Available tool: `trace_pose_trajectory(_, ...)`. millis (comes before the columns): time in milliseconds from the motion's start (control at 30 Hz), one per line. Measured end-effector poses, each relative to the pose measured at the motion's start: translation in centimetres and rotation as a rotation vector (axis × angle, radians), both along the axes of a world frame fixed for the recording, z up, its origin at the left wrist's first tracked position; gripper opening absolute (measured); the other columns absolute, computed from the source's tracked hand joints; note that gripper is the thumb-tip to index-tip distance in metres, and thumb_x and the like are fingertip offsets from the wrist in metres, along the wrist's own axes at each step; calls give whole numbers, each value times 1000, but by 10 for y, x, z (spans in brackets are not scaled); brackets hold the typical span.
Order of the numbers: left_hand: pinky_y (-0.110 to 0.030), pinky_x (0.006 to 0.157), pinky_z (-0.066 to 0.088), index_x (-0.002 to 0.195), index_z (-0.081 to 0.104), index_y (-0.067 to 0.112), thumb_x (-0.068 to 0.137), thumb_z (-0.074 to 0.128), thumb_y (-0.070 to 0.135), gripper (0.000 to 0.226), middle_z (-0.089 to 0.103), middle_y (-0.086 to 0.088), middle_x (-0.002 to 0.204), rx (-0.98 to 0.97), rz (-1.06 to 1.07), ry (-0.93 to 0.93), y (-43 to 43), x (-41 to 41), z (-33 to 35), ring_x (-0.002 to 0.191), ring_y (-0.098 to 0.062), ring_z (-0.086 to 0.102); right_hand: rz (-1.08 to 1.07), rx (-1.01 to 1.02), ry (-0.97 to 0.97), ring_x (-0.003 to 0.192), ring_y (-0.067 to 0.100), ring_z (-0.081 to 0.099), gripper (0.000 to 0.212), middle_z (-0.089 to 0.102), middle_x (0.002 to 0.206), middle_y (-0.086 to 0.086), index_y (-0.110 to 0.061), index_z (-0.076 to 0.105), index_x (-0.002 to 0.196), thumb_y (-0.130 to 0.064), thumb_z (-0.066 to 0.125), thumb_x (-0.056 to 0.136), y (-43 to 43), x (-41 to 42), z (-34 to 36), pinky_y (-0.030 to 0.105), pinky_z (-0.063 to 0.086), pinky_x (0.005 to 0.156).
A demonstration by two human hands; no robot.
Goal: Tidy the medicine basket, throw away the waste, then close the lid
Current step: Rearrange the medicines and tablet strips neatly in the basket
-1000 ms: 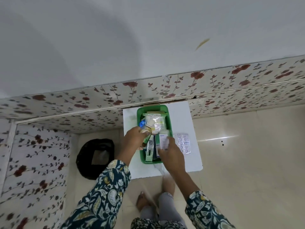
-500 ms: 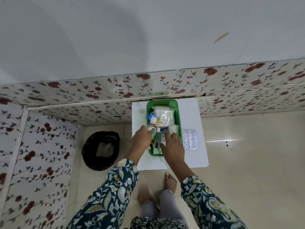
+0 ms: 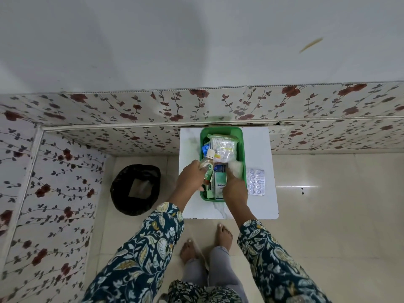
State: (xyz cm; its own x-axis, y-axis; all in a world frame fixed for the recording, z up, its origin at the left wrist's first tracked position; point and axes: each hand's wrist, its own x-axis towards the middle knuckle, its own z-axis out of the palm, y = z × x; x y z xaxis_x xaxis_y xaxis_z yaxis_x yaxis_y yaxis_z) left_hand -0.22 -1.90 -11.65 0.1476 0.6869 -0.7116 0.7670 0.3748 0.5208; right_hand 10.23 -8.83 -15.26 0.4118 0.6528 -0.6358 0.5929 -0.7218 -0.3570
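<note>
A green medicine basket (image 3: pixel 242 149) stands on a small white table (image 3: pixel 264 206) against the flowered wall. It holds a clear bag of cotton buds (image 3: pixel 225 148), a teal box (image 3: pixel 219 185) and other packs. My left hand (image 3: pixel 190 177) is shut on a small bottle (image 3: pixel 207 165) with a white cap, at the basket's left side. My right hand (image 3: pixel 235 189) reaches into the basket's right half, fingers on a white packet (image 3: pixel 237 168); I cannot tell whether it grips it. A silver blister strip (image 3: pixel 256 181) lies on the table right of the basket.
A bin lined with a black bag (image 3: pixel 135 189) stands on the floor left of the table. My bare feet (image 3: pixel 223 236) are in front of the table. Tiled floor stretches to the right. No lid is visible.
My left hand has raised the bottle along the basket's left side. My right hand has shifted from the boxes to the white packet on the right.
</note>
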Motion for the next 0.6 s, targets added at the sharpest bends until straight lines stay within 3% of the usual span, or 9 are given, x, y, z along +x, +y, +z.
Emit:
trace_pose_trajectory(100, -22, 38, 40, 98, 46, 11, 96, 44, 31, 20, 63, -9, 93, -15, 37, -14, 0, -1, 1, 50, -15, 60, -16, 95, -49, 103, 36, 57, 65, 62, 103, 17, -17, 29, 142, 8, 41, 83, -3, -4, -2, 38, 51, 78)
trace_pose_trajectory(200, -27, 49, 47, 96, 45, 12, 96, 43, 32, 20, 61, -11, 94, -71, 94, -39, -2, -1, 1, 63, -26, 69, -19, 201, -132, 110, 35, 52, 50, 55, 119, 18, -7, 41, 130, 5, 45, 82, -1, -8, 5, 41, 49, 79)
trace_pose_trajectory(267, -28, 51, 48, 99, 46, 13, 96, 43, 33, 20, 62, -16, 101, -128, 128, -68, -4, 0, 1, 69, -29, 70, -102, 259, -92, 109, 33, 53, 36, 57, 118, 16, -6, 48, 122, -2, 44, 87, 2, -8, 11, 39, 48, 77)
trace_pose_trajectory(333, -19, 37, 46, 108, 49, 11, 96, 44, 31, 24, 63, -18, 109, -168, 131, -105, -6, 2, 1, 60, -23, 67, -310, 318, 121, 104, 32, 57, 27, 62, 115, 17, -7, 53, 117, -15, 45, 92, 6, -4, 17, 35, 46, 78)
trace_pose_trajectory(433, -12, 30, 40, 120, 52, 9, 96, 46, 25, 29, 62, -13, 104, -163, 55, -163, -6, 8, 5, 54, -15, 60, -564, 331, 568, 98, 27, 59, 41, 61, 115, 18, -14, 44, 131, -21, 52, 91, 16, 8, 27, 43, 52, 89)
trace_pose_trajectory(500, -19, 39, 48, 119, 55, 11, 95, 48, 24, 28, 63, -12, 105, -115, -27, -162, 0, 13, 5, 59, -18, 62, -564, 358, 667, 91, 25, 57, 54, 59, 106, 15, -20, 35, 139, -13, 56, 90, 27, 21, 29, 40, 53, 82)
trace_pose_trajectory(567, -34, 67, 58, 119, 58, 13, 92, 53, 23, 30, 64, -14, 116, -5, -138, -97, 10, 18, 4, 84, -29, 66, -545, 384, 651, 86, 24, 56, 55, 57, 93, 11, -19, 40, 137, -4, 57, 87, 41, 36, 26, 40, 51, 80)
trace_pose_trajectory(600, -38, 80, 56, 121, 58, 13, 90, 56, 22, 32, 63, -14, 120, 38, -173, -66, 15, 20, 4, 96, -31, 64, -535, 389, 627, 83, 24, 55, 48, 57, 84, 10, -14, 49, 130, 1, 57, 85, 47, 43, 23, 40, 50, 79)
